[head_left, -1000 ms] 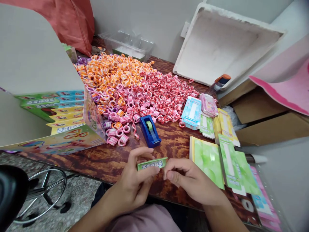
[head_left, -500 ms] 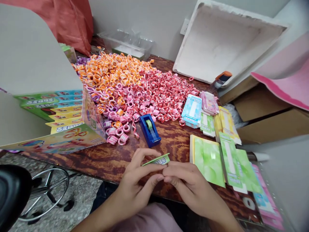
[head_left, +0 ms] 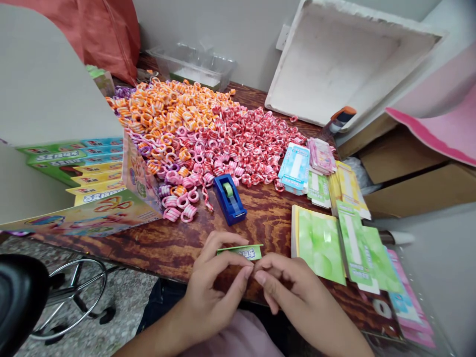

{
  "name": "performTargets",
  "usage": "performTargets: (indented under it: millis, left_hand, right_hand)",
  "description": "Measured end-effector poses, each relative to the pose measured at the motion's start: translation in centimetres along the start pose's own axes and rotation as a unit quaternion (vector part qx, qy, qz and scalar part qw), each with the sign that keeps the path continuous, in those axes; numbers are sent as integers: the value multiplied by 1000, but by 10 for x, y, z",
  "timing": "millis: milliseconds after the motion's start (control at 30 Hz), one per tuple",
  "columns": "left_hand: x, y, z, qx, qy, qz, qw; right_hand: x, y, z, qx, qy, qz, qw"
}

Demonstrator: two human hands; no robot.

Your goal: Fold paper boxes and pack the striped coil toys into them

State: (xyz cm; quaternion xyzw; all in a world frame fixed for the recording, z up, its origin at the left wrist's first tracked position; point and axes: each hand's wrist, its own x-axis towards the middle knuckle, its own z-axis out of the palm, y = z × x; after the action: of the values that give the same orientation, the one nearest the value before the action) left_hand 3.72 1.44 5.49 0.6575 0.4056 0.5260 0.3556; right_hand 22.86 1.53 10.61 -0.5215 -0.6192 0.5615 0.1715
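My left hand (head_left: 219, 282) is closed on a small folded green card (head_left: 251, 252) with printed lettering. The card's upper edge stands up behind the index finger, and the thumb and index tips meet below it. Close beside those fingertips is my right hand (head_left: 293, 292), its fingers curled and its thumb near the index finger. Whatever lies between the right fingertips, if anything, is too small to make out. Just beyond both hands, a blue tape dispenser (head_left: 234, 212) with a green-cored roll rests on the wooden table (head_left: 178, 248).
A large heap of orange, red and pink striped coils (head_left: 208, 124) covers the table's back. At left stands a printed display box (head_left: 111, 213) with several cards. Green cards (head_left: 322, 243), blue cards (head_left: 295, 166) and yellow cards (head_left: 351, 188) lie at right. A stool (head_left: 70, 297) is lower left.
My right hand has drawn slightly away from the left fingertips, and its lower fingers now show. The green card has turned to lie more level in my left hand.
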Motion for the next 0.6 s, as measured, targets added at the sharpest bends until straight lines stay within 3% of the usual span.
performTargets:
  millis: [100,200,367,467,600]
  left_hand:
    - [-3,0,3,-12,15,-10,1000]
    - [-3,1,2,-25,12,-25,999]
    - [-3,0,0,-44,6,-30,999]
    - [-3,-1,-1,-55,5,-33,998]
    - [-3,-3,-1,-61,10,-25,998]
  right_hand:
    - [-1,0,1,2,71,10,997]
    - [-4,5,6,-22,144,-24,989]
    - [-8,20,24,-20,275,-176,945]
    - [-5,22,34,-55,267,-220,937]
    - [3,16,39,4,272,-203,941]
